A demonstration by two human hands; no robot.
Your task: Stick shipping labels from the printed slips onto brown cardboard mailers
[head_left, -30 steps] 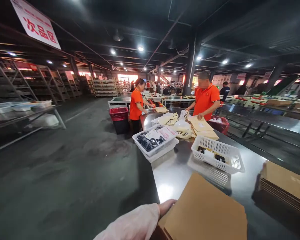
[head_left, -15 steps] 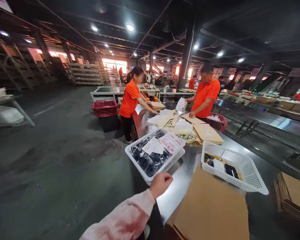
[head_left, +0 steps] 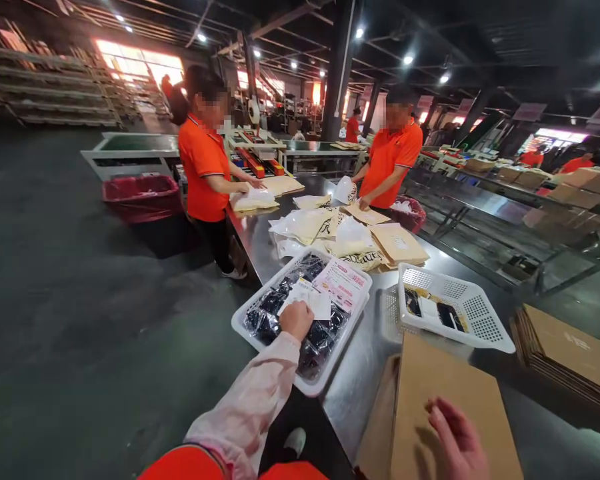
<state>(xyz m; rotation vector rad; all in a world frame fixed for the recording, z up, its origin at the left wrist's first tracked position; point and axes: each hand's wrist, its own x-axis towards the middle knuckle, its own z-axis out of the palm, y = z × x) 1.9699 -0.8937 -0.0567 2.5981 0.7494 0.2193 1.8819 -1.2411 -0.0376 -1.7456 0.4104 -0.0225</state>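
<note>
My left hand (head_left: 297, 321) is closed over a white paper slip (head_left: 316, 301) in a white plastic basket (head_left: 325, 380). Its fingertips are tucked away against the slip, and whatever they grip is hidden. Black items in clear plastic bags (head_left: 265, 319) fill this basket, and a pink-printed sheet (head_left: 341, 283) lies on top at its far right. Low in the view, my right hand (head_left: 457, 440) hovers above a large brown cardboard sheet (head_left: 445, 373). The fingers are loosely curled, a little apart from the thumb, with nothing seen between them.
A perforated white basket (head_left: 485, 323) with small dark items stands on the metal table (head_left: 353, 373), right of centre. Flattened cardboard (head_left: 575, 347) is stacked at far right. White-and-cream bags (head_left: 305, 227) and brown envelopes (head_left: 399, 243) lie before two co-workers in orange shirts.
My left hand has moved from the basket's near edge onto the paper slip inside it. My right hand has come into view. The view has turned right, and the left co-worker now handles a white bag.
</note>
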